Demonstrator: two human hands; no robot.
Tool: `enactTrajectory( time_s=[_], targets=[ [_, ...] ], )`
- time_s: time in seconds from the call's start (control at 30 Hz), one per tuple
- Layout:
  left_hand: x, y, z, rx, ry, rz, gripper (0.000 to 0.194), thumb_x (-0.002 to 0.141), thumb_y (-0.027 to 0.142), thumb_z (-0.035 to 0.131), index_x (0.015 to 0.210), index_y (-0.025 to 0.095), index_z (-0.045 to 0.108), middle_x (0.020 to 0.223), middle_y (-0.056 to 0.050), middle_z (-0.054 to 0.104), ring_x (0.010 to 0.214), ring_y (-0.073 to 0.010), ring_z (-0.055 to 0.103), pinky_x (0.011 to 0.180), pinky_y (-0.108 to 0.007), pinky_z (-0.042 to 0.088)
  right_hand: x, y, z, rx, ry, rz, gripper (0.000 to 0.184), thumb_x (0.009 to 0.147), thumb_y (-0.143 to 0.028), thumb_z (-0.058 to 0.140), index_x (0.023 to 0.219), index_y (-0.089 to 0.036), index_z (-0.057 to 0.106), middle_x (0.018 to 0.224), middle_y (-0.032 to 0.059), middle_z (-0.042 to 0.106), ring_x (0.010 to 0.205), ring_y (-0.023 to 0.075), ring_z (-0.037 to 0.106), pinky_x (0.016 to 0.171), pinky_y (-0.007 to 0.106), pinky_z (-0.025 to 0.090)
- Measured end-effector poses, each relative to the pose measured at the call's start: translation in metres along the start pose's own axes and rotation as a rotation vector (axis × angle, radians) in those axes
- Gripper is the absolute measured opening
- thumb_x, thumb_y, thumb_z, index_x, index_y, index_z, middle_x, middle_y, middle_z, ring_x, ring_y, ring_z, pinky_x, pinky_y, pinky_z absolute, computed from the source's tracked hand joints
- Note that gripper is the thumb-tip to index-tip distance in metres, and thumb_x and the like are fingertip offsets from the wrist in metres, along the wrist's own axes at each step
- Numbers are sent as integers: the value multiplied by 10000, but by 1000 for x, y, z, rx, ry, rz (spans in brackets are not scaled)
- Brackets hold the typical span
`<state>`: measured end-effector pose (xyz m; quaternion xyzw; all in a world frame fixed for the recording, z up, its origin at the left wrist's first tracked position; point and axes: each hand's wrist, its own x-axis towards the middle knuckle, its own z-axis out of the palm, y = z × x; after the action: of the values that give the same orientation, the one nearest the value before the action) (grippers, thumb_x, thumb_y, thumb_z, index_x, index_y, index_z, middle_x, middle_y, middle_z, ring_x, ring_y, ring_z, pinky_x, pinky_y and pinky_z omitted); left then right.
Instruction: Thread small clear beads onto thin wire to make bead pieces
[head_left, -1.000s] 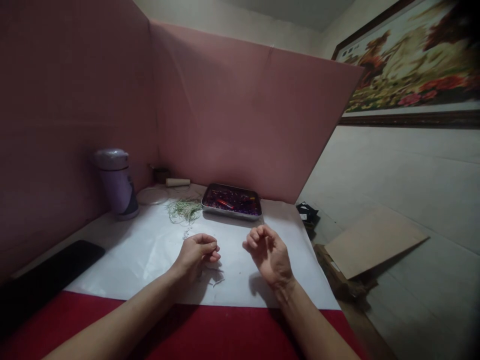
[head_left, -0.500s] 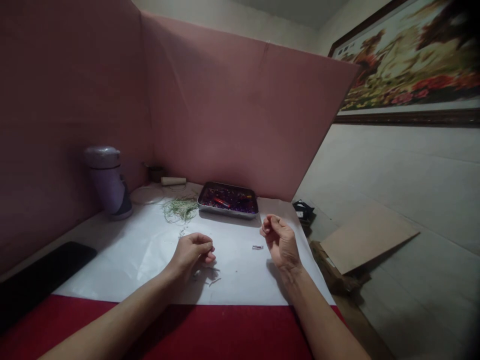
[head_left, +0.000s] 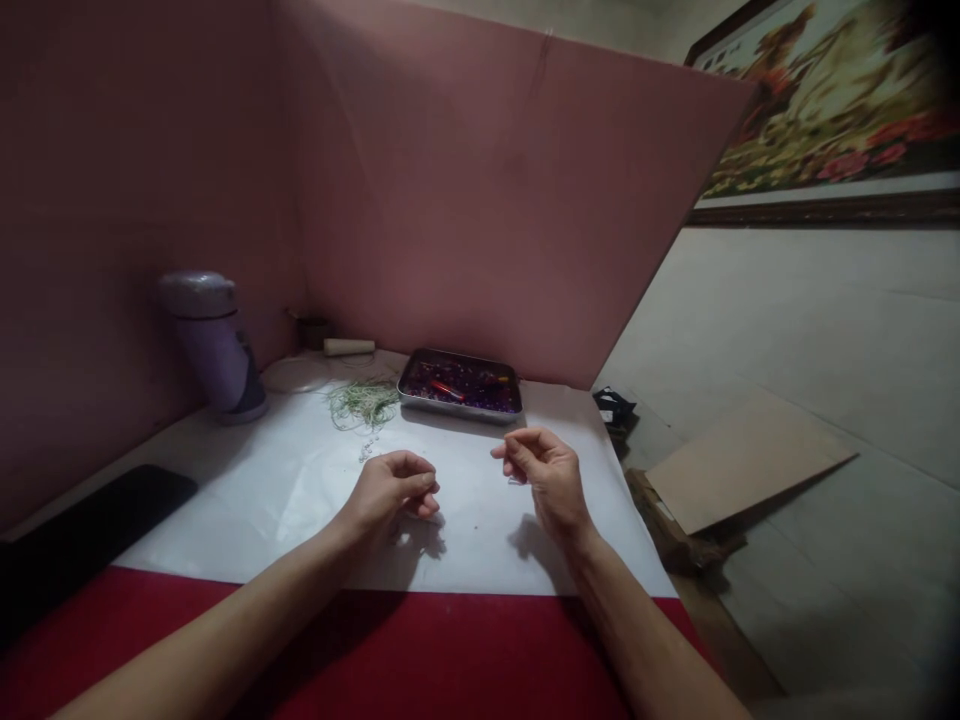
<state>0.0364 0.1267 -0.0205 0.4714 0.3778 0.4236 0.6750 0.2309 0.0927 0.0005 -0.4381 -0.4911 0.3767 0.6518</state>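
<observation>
Silvery, one small piece (head_left: 516,482) shows in front of the rectangular metal tray of purple bits (head_left: 459,408), beside my right grip (head_left: 553,474). Its fingertips meet, likewise my left grip's (head_left: 391,488); whether on anything, I can't tell.

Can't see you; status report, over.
Left hand, right hand: pinched above white sheet; anything held unclear. Small pale piece near right hand. Rectangular metal tray beyond, tangled green strands left of it.

Metal tray (head_left: 461,411): holds small purple pieces (head_left: 480,397) and one red item (head_left: 448,391). Just left of tray: tangle of green thread (head_left: 364,404). Farther left of tray: purple flask (head_left: 214,350), stands upright. Before tray, toward its left: left hand (head_left: 394,488), thumb and finger pinched. Before tray, toward its right: right hand (head_left: 551,475), likewise pinched.
</observation>
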Motion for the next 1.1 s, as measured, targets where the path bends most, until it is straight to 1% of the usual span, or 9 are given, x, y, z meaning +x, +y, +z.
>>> enactTrajectory(
  time_s=[0.1, 0.23, 0.3, 0.37, 0.43, 0.63, 0.8, 0.9, 1.1],
  targets=[
    [-3, 3, 3, 47, -35, 4, 172, 606, 192, 704, 690, 114, 576, 620, -51, 645, 465, -132, 594, 456, -234, 452, -9, 1, 12, -140, -84, 12, 135, 737, -294, 624, 730, -165, 586, 732, 29, 658, 485, 78, 482, 490, 223, 391],
    [-6, 5, 6, 113, -95, 4, 183, 614, 233, 702, 700, 121, 585, 563, -40, 642, 446, -131, 583, 447, -222, 427, -24, 3, 28, -241, -280, 57, 149, 767, -283, 571, 684, -160, 563, 1065, 70, 602, 508, 65, 532, 538, 238, 439],
    [-7, 4, 6, 131, -132, 2, 170, 635, 245, 687, 694, 122, 586, 512, -33, 627, 429, -122, 566, 452, -217, 420, -29, 6, 32, -309, -318, 44, 128, 783, -272, 551, 706, -170, 561, 849, 29, 636, 517, 85, 538, 532, 229, 430],
    [-8, 4, 6, 130, -159, -2, 158, 648, 245, 677, 687, 121, 587, 522, -40, 633, 432, -119, 563, 459, -219, 422, -32, 8, 34, -376, -308, 14, 115, 803, -246, 522, 716, -178, 552, 642, -16, 588, 508, 97, 524, 517, 218, 410],
    [-8, 3, 6, 117, -170, -5, 155, 644, 238, 680, 694, 120, 594, 583, -55, 653, 461, -127, 580, 469, -226, 432, -32, 10, 33, -414, -278, -10, 116, 820, -224, 489, 723, -182, 539, 586, -31, 553, 493, 95, 503, 504, 213, 393],
    [-7, 4, 5, 57, -162, -42, 188, 612, 231, 711, 700, 116, 593, 662, -59, 654, 499, -127, 593, 485, -228, 451, -30, 11, 32, -476, -237, -99, 121, 830, -218, 462, 733, -180, 524, 588, -28, 528, 545, 106, 504, 557, 224, 404],
    [-7, 3, 6, -37, -226, -79, 168, 715, 266, 629, 738, 105, 588, 731, -86, 650, 547, -118, 602, 510, -209, 457, -30, 8, 30, -537, -249, -127, 132, 837, -218, 454, 737, -185, 535, 591, -28, 528, 538, 107, 505, 541, 218, 387],
    [-7, 5, 9, -115, -229, -107, 102, 725, 173, 571, 802, 105, 572, 722, -92, 647, 571, -145, 619, 529, -233, 473, -30, 6, 28, -607, -255, -167, 129, 835, -201, 448, 756, -187, 549, 604, -24, 547, 530, 110, 501, 537, 220, 372],
    [-8, 6, 10, -147, -200, -115, 201, 641, 30, 564, 822, 115, 537, 713, -76, 641, 613, -155, 639, 579, -236, 489, -32, 3, 28, -744, -286, -283, 145, 830, -149, 430, 783, -192, 561, 704, 8, 616, 602, 131, 547, 586, 225, 379]
  ],
)
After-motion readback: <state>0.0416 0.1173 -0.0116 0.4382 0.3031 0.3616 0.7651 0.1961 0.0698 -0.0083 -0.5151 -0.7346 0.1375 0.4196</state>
